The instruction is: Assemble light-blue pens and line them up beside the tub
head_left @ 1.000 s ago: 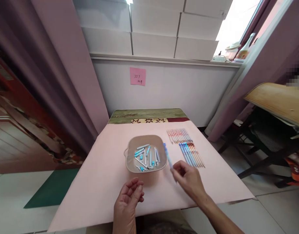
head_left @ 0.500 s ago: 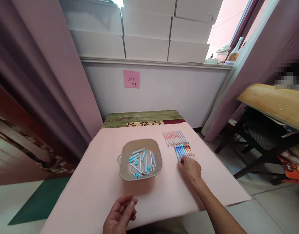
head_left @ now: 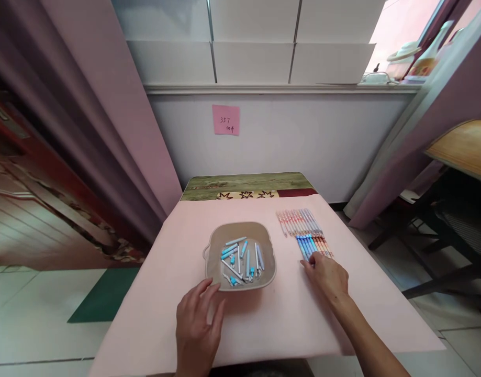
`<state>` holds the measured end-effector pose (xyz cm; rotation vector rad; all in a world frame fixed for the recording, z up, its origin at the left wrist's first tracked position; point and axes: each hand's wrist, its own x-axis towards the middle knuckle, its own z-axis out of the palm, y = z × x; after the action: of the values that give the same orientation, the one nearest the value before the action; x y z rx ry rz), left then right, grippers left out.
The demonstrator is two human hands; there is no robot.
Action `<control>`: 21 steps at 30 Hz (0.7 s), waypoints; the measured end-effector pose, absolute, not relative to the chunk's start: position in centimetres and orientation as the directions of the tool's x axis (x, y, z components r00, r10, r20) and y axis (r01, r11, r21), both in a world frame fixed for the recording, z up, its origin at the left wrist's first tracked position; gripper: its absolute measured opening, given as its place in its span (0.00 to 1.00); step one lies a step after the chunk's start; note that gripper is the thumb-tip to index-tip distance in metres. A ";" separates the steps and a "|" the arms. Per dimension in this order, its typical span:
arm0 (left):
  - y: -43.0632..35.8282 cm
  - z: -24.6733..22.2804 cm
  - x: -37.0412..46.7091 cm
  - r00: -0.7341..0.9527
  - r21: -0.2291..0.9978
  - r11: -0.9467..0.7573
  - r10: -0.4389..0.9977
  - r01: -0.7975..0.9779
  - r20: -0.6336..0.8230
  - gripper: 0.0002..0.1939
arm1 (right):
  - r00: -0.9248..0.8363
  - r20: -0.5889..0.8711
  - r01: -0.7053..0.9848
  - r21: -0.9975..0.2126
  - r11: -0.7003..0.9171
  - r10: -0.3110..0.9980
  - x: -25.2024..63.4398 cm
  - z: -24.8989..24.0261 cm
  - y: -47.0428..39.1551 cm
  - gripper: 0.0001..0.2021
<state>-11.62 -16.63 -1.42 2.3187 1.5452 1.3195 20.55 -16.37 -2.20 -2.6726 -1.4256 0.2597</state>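
Note:
A beige plastic basin (head_left: 240, 228) stands mid-table, holding several loose blue and white pen parts (head_left: 240, 259). My left hand (head_left: 199, 324) is at its front-left rim, fingers apart and holding nothing visible; contact with the rim is hard to tell. To the right, a row of blue and brown-orange pens (head_left: 309, 245) lies side by side. My right hand (head_left: 327, 277) is at the near end of this row with its fingers bent and close to the pens; what lies under the fingertips is hidden. Just behind lies a second row of pink and pale purple pens (head_left: 299, 221).
A pink sheet (head_left: 157, 303) covers most of the table, with the wood-patterned top (head_left: 248, 181) showing at the back. A pink note (head_left: 226, 120) sticks to the wall. On the right is a dark chair (head_left: 440, 220) beside a wooden table (head_left: 466, 144).
My left hand has gone from curled fingers to spread ones, moving up to the basin's rim. My right hand stays by the pen row. The whole view has shifted.

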 end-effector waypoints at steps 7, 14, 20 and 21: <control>-14.0 -0.8 -9.4 0.579 0.109 -0.715 0.636 0.690 0.509 0.15 | 0.326 -0.077 0.729 -0.614 -0.302 0.942 17.8 -0.6 -15.6 0.17; -13.0 -0.6 -9.1 0.562 0.209 -0.686 0.703 0.697 0.435 0.12 | 0.186 -0.069 0.542 -0.825 -0.161 0.980 14.9 -0.3 -13.3 0.14; -11.8 -0.4 -10.3 0.484 0.270 -0.635 0.746 0.724 0.457 0.13 | 0.117 -0.031 0.634 -0.767 -0.099 0.993 13.7 0.1 -10.4 0.11; -11.7 -0.4 -10.5 0.473 0.284 -0.627 0.754 0.725 0.456 0.13 | 0.117 -0.029 0.659 -0.746 -0.100 0.993 13.5 0.2 -10.1 0.10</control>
<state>-10.50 -11.74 -0.37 2.6522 1.3318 0.8614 13.55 -10.10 0.23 -1.8243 -1.6002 0.7485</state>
